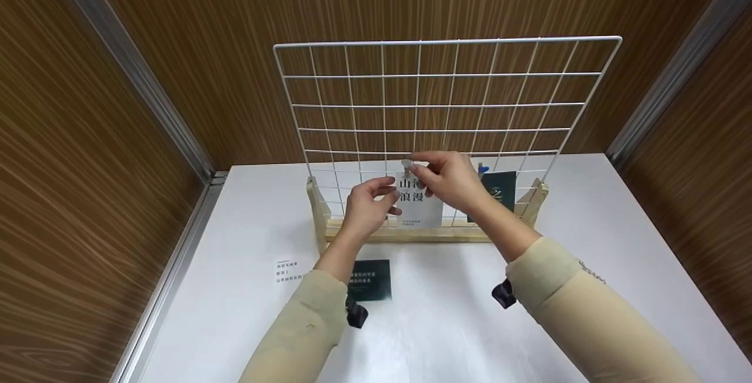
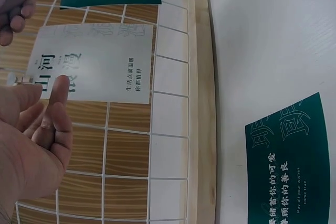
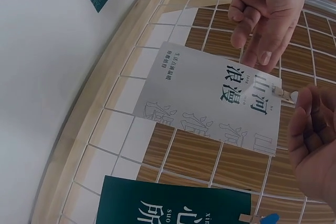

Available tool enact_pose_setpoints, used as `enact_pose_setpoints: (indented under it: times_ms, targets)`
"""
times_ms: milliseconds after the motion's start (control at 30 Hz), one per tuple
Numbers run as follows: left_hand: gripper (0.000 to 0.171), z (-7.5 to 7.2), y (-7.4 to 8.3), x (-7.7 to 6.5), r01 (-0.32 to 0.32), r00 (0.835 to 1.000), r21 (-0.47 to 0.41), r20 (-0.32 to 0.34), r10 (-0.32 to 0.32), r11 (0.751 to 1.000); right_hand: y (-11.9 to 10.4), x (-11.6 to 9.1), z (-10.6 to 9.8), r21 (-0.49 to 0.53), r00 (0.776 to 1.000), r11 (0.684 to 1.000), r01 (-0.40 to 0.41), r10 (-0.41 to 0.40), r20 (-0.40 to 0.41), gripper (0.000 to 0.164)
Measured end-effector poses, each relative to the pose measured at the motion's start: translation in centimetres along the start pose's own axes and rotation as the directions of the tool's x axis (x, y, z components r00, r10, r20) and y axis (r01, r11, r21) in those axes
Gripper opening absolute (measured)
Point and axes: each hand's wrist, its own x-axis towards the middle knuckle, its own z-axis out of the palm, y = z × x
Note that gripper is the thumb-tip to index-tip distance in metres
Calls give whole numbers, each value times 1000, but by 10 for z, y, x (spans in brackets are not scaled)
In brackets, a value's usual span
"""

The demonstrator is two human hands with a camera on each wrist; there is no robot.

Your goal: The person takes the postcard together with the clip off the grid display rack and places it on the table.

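A white card (image 1: 420, 212) with dark Chinese characters hangs from a small clip (image 3: 286, 95) with a white round head on the white wire grid (image 1: 446, 107). My left hand (image 1: 370, 204) is at the card's left edge, fingers loosely bent and not gripping; whether a fingertip touches the card, I cannot tell. Beside the clip is my right hand (image 1: 452, 180), its thumb and index finger apart with nothing seen between them. Further right a green card (image 1: 500, 186) hangs from a blue-headed clip (image 3: 269, 219), partly hidden by the right forearm in the head view.
A wooden stand (image 1: 411, 234) holds the grid upright on the white table (image 1: 446, 312). In front of it lies another green card (image 1: 373, 280), partly behind the left forearm. White cards with dark text (image 1: 288, 271) lie at the left. Wood-patterned walls (image 1: 194, 48) surround the table.
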Motion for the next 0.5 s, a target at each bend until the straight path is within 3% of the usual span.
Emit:
enact_pose_setpoints:
  times_ms: [333, 500]
  targets:
    - [31, 1, -2, 3, 18, 1000, -6, 20, -18, 1000, 2, 3, 4, -37, 1000, 999, 17, -16, 8, 34]
    - [38, 2, -6, 7, 18, 999, -43, 30, -16, 999, 3, 4, 6, -87, 1000, 996, 20, -20, 0, 35]
